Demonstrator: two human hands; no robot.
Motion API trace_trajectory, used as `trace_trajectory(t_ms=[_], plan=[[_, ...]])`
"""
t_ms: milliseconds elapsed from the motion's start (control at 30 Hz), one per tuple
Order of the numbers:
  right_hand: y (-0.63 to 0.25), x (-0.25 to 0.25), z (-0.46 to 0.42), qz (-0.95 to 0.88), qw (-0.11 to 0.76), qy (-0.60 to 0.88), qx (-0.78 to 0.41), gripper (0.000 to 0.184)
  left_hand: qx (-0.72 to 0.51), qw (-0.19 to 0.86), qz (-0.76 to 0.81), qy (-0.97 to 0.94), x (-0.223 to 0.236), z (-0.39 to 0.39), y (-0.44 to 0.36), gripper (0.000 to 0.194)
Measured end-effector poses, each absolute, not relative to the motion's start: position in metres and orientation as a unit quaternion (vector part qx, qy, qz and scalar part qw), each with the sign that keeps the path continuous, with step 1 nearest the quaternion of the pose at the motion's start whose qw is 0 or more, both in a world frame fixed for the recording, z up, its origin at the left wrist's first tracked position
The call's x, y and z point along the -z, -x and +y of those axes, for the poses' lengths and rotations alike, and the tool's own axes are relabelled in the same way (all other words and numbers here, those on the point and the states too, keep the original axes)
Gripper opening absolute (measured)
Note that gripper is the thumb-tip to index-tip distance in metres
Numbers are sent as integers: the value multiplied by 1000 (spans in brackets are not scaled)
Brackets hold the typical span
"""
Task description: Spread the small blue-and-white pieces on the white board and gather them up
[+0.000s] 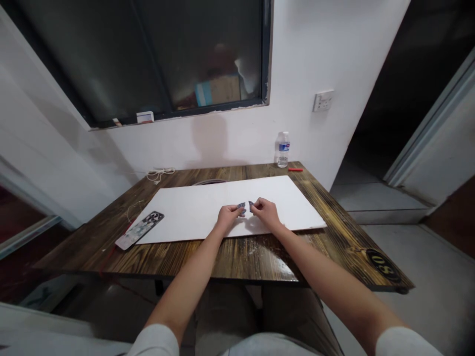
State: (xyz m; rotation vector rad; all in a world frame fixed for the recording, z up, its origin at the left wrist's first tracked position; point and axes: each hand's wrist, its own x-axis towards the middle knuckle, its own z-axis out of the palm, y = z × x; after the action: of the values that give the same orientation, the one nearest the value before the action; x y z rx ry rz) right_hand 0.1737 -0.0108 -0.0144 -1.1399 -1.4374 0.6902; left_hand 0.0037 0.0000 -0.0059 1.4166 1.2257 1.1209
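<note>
In the hands (230,216) (266,213), tiny grey pieces (241,205), hard to identify

- A plain indoor room, set up as a simple workspace (office or home, I can't tell)
- Bare white wall (334,148) with a wall socket (322,101)
- Dark glass window (111,59) set into that wall, with its edges roughly finished
- Wooden desk (256,262) carrying a large white board (185,217)
- Everyday items on the desk: a phone (140,230), a white cable (160,173), a water bottle (282,149)
- Grey floor (389,257) leading to a dark doorway (374,99)
</note>
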Motion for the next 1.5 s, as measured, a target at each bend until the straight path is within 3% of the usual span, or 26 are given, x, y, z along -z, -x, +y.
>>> trace_trajectory(t_ms=[300,533,800,1067,1167,1333,1500], plan=[[-172,22,-3,-628,521,431,-386,31,-437,456,492,-599,11,1,-4,52],[-170,22,-8,-643,511,422,-384,34,-409,470,473,-623,7,-3,-4,51],[-174,13,-9,-646,498,415,-403,36,-354,476,445,-671,3,-4,1,67],[-180,11,-8,-672,533,433,-278,35,-316,461,392,-730,0,-6,1,83],[-183,10,-8,-686,516,469,-206,25,-306,406,386,-770,-2,-7,0,71],[-184,11,-8,-750,369,520,-174,21,-258,298,432,-811,1,-3,-1,36],[-183,14,-8,-761,333,530,-173,23,-258,258,458,-810,3,-2,0,25]])
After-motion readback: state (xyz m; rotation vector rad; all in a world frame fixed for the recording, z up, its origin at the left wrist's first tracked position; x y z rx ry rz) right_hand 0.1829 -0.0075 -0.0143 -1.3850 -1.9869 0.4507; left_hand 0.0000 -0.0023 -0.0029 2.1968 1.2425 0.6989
